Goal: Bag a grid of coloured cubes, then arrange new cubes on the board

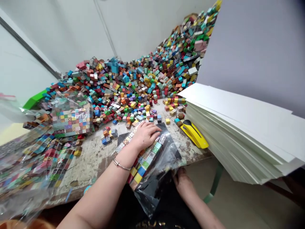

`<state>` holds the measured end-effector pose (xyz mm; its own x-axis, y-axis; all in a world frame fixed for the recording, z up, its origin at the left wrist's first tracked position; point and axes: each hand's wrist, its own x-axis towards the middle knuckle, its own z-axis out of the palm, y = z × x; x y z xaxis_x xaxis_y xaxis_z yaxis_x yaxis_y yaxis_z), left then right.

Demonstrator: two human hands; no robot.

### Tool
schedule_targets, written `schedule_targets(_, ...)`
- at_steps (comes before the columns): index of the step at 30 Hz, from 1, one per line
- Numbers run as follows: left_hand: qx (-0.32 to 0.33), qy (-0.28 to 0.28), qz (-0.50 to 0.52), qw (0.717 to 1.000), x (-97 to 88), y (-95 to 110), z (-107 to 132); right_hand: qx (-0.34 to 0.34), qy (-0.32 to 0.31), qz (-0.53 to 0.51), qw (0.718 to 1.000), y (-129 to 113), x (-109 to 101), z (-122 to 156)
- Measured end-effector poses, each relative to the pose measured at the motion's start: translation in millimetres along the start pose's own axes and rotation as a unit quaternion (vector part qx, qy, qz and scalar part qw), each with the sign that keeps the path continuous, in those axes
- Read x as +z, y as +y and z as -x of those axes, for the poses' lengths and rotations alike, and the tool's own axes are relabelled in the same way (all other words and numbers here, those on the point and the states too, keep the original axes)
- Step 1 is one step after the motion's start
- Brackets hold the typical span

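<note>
My left hand (145, 135) lies across the top of a flat, tight block of small coloured cubes (145, 163), its fingers stretched out and pressed flat on them. The cubes are in or on a clear plastic bag (154, 190), whose loose end hangs over the table's front edge. A dark flat sheet (172, 143) shows beneath them. My right hand (183, 182) is low at the table's edge, right of the bag, its fingers mostly hidden in shadow. Whether it holds anything is not visible.
A large heap of loose coloured blocks (143, 76) fills the back of the worn table (92, 159). A yellow stapler (194, 134) lies right, beside a thick stack of white card (238, 133). Bagged blocks (72, 122) stand left, with more plastic-wrapped blocks (30, 162) nearer.
</note>
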<state>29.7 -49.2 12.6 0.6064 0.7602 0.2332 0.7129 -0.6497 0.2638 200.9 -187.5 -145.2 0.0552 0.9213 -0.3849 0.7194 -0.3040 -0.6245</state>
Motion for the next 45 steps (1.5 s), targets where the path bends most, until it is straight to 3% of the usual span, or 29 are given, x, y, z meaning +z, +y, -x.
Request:
schedule_targets(4,-0.01,-0.001,0.0,1.0,-0.9,1,0,-0.037,-0.009,-0.002,0.999,6,-14,14)
schedule_targets(7,-0.017,-0.001,0.007,1.0,-1.1,1,0,-0.073,-0.059,-0.057,0.994,4,-49,50)
schedule_targets(10,-0.014,0.0,0.013,1.0,-1.3,1,0,-0.041,-0.129,-0.146,0.98,-16,-93,82)
schedule_targets(14,-0.021,0.002,0.011,1.0,-1.6,2,1,-0.115,-0.033,-0.143,0.982,-59,-122,85)
schedule_targets(18,-0.014,0.007,0.008,1.0,-1.6,3,2,-0.132,-0.019,-0.087,0.987,-90,-115,58)
schedule_targets(22,-0.009,0.009,0.014,1.0,-2.4,3,2,-0.154,-0.013,-0.063,0.986,-102,-108,37)
schedule_targets(38,-0.007,-0.036,0.057,0.998,-10.2,1,2,-0.162,-0.06,-0.083,0.982,-101,-111,11)
schedule_targets(45,-0.004,-0.063,0.084,0.994,-11.1,0,1,-0.091,-0.159,-0.164,0.969,-108,-117,12)
